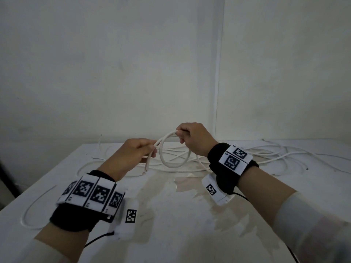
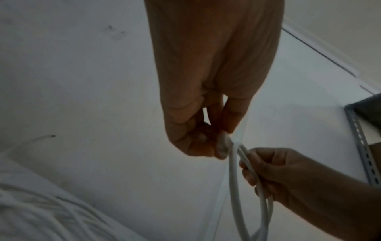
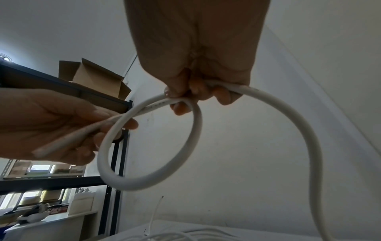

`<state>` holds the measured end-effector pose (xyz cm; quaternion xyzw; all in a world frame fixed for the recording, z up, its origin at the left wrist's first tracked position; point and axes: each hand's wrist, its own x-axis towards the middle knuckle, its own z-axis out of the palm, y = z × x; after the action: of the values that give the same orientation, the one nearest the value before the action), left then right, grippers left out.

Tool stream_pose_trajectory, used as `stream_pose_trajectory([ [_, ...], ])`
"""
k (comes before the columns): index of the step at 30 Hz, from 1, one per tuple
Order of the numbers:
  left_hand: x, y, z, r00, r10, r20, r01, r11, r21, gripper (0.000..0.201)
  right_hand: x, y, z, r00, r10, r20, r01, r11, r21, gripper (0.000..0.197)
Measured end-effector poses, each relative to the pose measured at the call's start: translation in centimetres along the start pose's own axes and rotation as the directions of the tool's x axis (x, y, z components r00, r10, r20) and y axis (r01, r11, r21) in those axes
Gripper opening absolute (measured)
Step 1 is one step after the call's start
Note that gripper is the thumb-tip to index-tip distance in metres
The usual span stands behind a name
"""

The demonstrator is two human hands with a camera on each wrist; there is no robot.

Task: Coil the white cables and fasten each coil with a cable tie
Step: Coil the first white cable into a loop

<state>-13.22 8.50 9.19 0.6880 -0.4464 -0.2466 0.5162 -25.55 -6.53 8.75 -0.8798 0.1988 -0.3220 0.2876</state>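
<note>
My left hand (image 1: 133, 154) pinches the white cable (image 1: 174, 164) near its cut end, which hangs below the fingers toward the surface (image 1: 171, 215). My right hand (image 1: 193, 139), raised slightly higher and just beside the left, grips the top of one round loop of the same cable, fingers curled round it. The loop hangs between both hands, above the surface. Behind them, the loose cables (image 1: 266, 154) lie spread across the surface against the wall (image 1: 133, 63). A dark shelf (image 3: 62, 84) carries a cardboard box (image 3: 97, 78).
</note>
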Motion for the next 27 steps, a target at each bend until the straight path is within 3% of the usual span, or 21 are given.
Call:
stream_pose_trajectory([
  [6,0.3,-0.3,2.0,0.998,0.044,-0.045,-0.054,0.969,-0.242,0.013,0.0,0.5,-0.6,0.994,-0.029,-0.105,0.034,0.998,0.046,0.020],
  [11,0.6,-0.3,3.0,0.986,0.147,-0.081,-0.154,0.984,-0.092,0.011,0.0,0.2,-0.6,0.992,-0.047,-0.119,0.060,0.993,0.102,0.019],
  [15,0.3,-0.1,3.6,0.991,0.132,0.004,-0.131,0.981,-0.143,0.006,0.0,-0.2,-0.2,0.995,-0.055,-0.083,0.066,0.989,0.131,0.018],
  [18,0.5,-0.2,3.8,0.982,0.163,-0.098,-0.170,0.983,-0.075,0.021,0.0,-0.4,0.0,0.996,-0.043,-0.084,0.055,0.986,0.156,0.017],
  [24,1.3,-1.1,2.4,0.859,0.292,-0.421,-0.239,0.955,0.176,0.034,-0.1,-0.9,0.2,0.998,-0.059,-0.011,0.060,0.988,0.144,0.018],
  [27,1.4,-1.2,2.2,0.783,0.368,-0.502,-0.248,0.924,0.291,0.038,0.0,-1.1,0.2,0.997,-0.072,0.029,0.067,0.987,0.145,0.021],
])
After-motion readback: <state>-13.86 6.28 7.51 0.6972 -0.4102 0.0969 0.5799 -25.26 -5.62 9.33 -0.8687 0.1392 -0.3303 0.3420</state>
